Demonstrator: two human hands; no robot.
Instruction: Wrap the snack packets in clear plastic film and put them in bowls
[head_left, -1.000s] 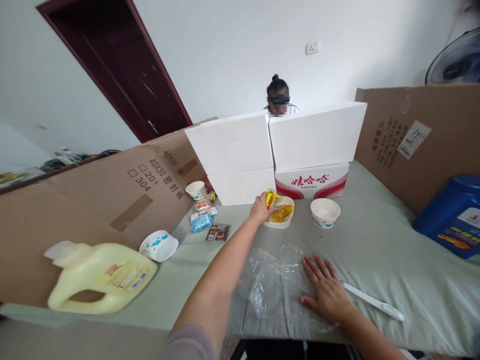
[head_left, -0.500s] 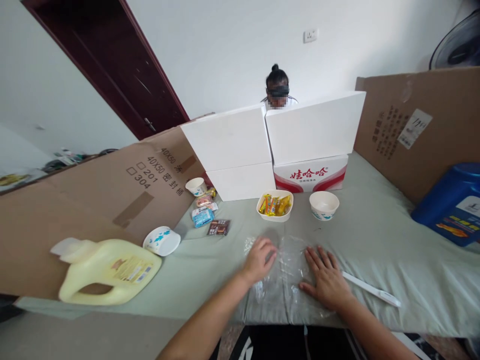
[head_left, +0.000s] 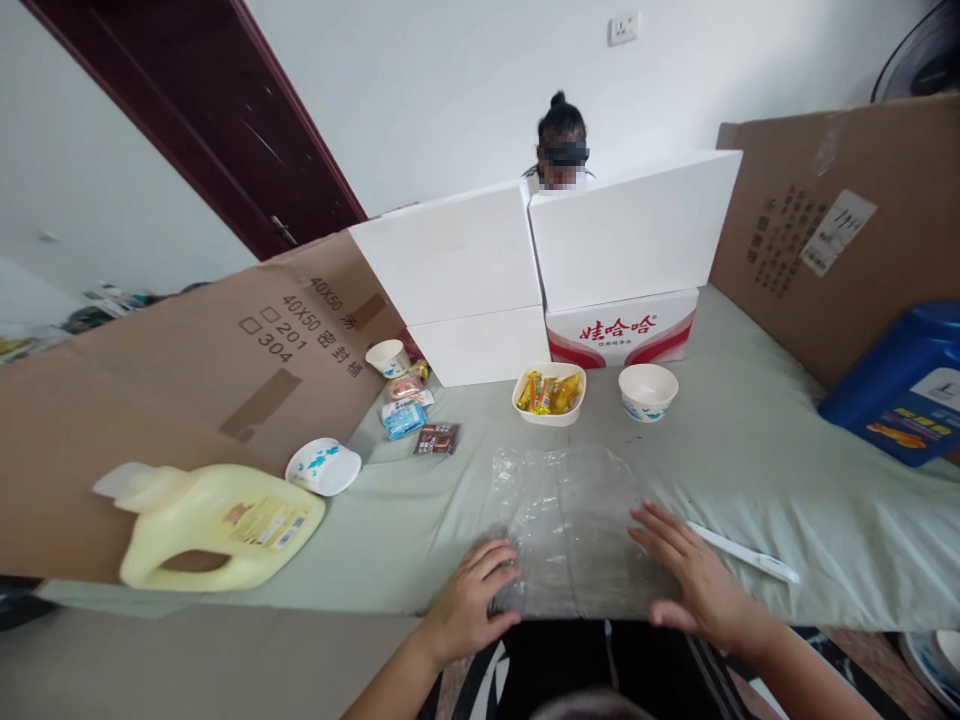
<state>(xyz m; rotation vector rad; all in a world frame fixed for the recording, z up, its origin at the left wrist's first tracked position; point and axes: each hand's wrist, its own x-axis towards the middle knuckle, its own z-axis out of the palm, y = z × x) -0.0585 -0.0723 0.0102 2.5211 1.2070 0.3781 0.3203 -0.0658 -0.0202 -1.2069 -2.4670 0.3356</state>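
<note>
A clear plastic bag lies flat on the pale green table cover, at its near edge. My left hand rests on the bag's near left corner with the fingers curled over the edge. Fingers spread, my right hand lies flat on the bag's right side. Beyond the bag stands a white bowl filled with yellow and orange snack packets. An empty white bowl stands to its right.
A yellow jug lies on its side at the left, by an overturned bowl. Small packets and a cup sit near the cardboard wall. White boxes screen a person. A blue container stands right; a white stick lies by my right hand.
My left hand drew back from the snack bowl to the bag's near left corner. My right hand slid toward the bag's right side. The bag now lies spread flatter.
</note>
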